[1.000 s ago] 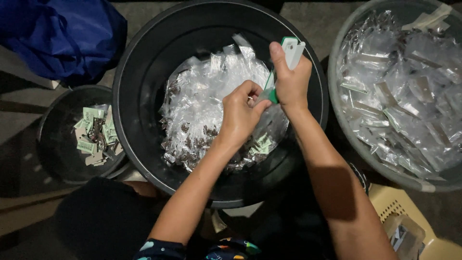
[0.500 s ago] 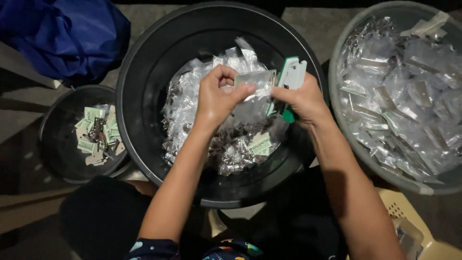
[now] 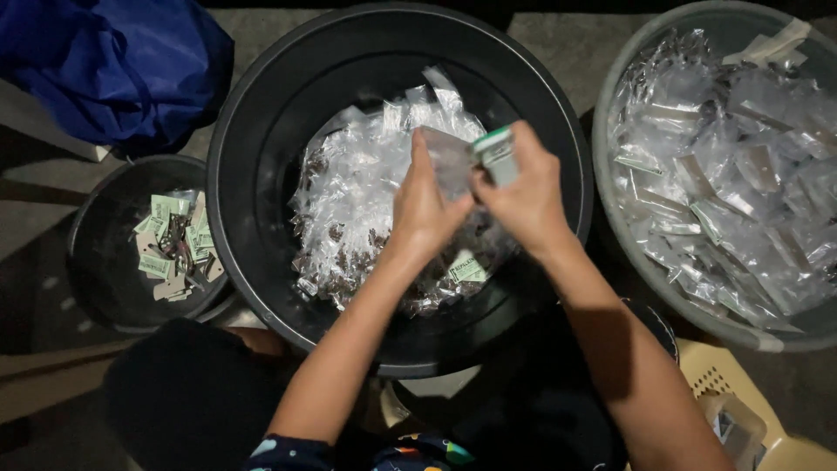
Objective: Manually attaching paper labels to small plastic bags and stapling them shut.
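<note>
A big black tub holds a heap of small clear plastic packets with dark bits inside. Above the heap, my left hand and my right hand meet. Both pinch one clear packet held between them. My right hand also grips a green and white card label at the packet's top edge. One more such label lies on the heap below my hands.
A grey tub at the right is filled with clear packets. A small black bucket at the left holds green labels. A blue bag lies at top left, a yellow basket at bottom right.
My left hand lifted a packet out of the heap and my right hand came down and left to meet it. Both hands now hold the packet with the label at its top.
</note>
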